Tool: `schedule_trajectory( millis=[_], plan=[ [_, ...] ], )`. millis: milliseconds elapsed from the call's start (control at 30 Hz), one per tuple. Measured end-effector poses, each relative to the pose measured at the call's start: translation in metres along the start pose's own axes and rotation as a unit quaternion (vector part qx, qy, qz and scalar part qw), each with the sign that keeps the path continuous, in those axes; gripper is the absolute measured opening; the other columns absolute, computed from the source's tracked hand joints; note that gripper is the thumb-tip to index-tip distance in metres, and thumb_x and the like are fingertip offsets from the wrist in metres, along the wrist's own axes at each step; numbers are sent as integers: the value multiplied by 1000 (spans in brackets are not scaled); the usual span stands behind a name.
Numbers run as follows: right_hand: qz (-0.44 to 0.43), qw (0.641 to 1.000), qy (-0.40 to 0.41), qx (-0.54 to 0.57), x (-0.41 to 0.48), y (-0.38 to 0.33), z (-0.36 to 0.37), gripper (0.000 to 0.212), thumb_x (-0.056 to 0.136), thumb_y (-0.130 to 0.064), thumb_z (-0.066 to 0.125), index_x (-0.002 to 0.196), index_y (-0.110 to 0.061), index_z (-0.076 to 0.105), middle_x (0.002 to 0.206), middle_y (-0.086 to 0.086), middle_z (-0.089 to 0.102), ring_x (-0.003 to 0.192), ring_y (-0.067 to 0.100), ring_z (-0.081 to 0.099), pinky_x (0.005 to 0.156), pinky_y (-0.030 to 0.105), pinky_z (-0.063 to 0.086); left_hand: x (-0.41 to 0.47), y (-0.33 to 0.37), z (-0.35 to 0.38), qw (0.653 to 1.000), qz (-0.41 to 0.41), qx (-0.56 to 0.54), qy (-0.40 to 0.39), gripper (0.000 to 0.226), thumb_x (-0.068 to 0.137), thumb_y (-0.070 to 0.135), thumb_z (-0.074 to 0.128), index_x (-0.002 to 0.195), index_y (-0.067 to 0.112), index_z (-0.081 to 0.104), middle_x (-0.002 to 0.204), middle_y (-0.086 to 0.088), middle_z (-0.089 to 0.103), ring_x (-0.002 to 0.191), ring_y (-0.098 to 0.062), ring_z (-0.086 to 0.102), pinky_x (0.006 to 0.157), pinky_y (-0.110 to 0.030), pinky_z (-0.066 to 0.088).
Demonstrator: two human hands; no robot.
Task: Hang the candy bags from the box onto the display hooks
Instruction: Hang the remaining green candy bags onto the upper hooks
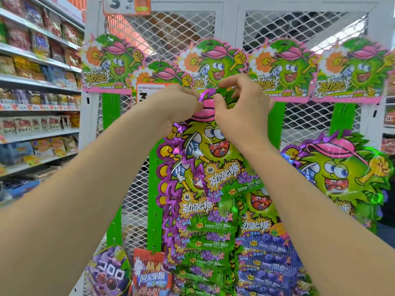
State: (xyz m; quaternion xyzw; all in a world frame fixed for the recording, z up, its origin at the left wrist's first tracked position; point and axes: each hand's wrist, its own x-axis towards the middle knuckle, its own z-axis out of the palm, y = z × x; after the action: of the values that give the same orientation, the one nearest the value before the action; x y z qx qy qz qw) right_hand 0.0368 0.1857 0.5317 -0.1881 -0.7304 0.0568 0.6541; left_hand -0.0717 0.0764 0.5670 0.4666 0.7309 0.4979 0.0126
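Both hands are raised in front of a white mesh display rack (299,35). My left hand (177,103) and my right hand (241,103) pinch the top edge of a green and purple candy bag (215,159) with a cartoon face and pink cap. The bag hangs down from my fingers in front of a stack of like bags (205,242). The hook itself is hidden behind my hands. The box is not in view.
Green header cards (215,63) run across the rack's top. More candy bags (342,174) hang at right, blueberry ones (267,259) below, and other sweets (149,274) lower left. Store shelves (38,82) of snacks stand at left.
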Motion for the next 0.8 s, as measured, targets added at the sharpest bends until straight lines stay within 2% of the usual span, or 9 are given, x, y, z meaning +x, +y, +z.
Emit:
schedule_trajectory(
  millis=[133, 200, 333, 400, 467, 533, 600, 667, 800],
  plan=[
    [38, 999, 8, -4, 0, 0, 2, 19, 91, -34, 72, 109, -35, 69, 77, -19, 50, 94, 12, 58, 89, 35, 29, -2, 3, 2, 1000, -14, -18, 15, 34, 100, 38, 70, 132, 27, 69, 145, 2, 60, 135, -22, 53, 111, -33, 41],
    [48, 999, -4, -11, -2, 0, 4, 18, 91, -34, 72, 109, -34, 69, 76, -18, 50, 93, 13, 59, 88, 37, 31, -3, 2, 3, 1000, -9, 0, 14, 40, 100, 47, 68, 134, 28, 69, 146, 3, 60, 133, -22, 54, 105, -31, 40],
    [5, 999, -8, -34, -6, 1, 6, 19, 92, -33, 71, 110, -32, 67, 73, -21, 46, 91, 16, 61, 92, 41, 34, -4, 0, 4, 1000, -9, 14, 20, 43, 102, 48, 66, 138, 25, 68, 141, 0, 64, 128, -23, 56, 96, -30, 38],
    [-14, 999, -2, -45, -8, 4, 5, 19, 92, -33, 71, 110, -32, 66, 77, -19, 50, 95, 19, 62, 94, 44, 36, -6, -2, 4, 1000, 1, 2, 25, 36, 102, 45, 66, 130, 24, 71, 122, 3, 67, 115, -19, 60, 90, -26, 40],
    [-27, 998, 4, -51, -10, 5, 6, 18, 93, -33, 71, 111, -32, 66, 85, -17, 56, 99, 21, 61, 95, 44, 35, -7, -5, 8, 999, 14, -15, 35, 25, 103, 40, 66, 120, 22, 73, 100, 7, 65, 92, -11, 60, 73, -20, 40],
    [-31, 998, 6, -50, -11, 7, 7, 19, 95, -32, 71, 112, -31, 66, 91, -16, 60, 101, 20, 61, 95, 42, 34, -10, -8, 14, 997, 38, -12, 60, 13, 103, 32, 68, 111, 22, 72, 89, 8, 59, 80, -11, 56, 62, -21, 39],
    [-36, 999, 0, -40, -12, 12, 11, 18, 94, -31, 72, 111, -28, 67, 98, -12, 66, 102, 20, 63, 97, 42, 39, -13, -16, 20, 992, 78, 13, 96, 9, 99, 22, 73, 108, 24, 71, 86, 5, 59, 81, -19, 57, 66, -27, 46],
    [-52, 998, -9, -42, -12, 18, 13, 19, 93, -34, 73, 109, -26, 69, 103, -5, 67, 102, 20, 64, 97, 45, 47, -17, -25, 25, 981, 115, 55, 145, 20, 94, 17, 76, 113, 24, 70, 94, 4, 63, 91, -21, 64, 79, -32, 52],
    [-77, 987, -13, -140, -24, 25, 11, 32, 94, -48, 71, 117, -26, 72, 111, 0, 61, 111, 22, 57, 90, 37, 38, -29, -45, 40, 944, 180, 151, 232, 26, 92, 14, 76, 115, 23, 68, 111, 2, 70, 109, -27, 66, 92, -43, 53]
  ],
)
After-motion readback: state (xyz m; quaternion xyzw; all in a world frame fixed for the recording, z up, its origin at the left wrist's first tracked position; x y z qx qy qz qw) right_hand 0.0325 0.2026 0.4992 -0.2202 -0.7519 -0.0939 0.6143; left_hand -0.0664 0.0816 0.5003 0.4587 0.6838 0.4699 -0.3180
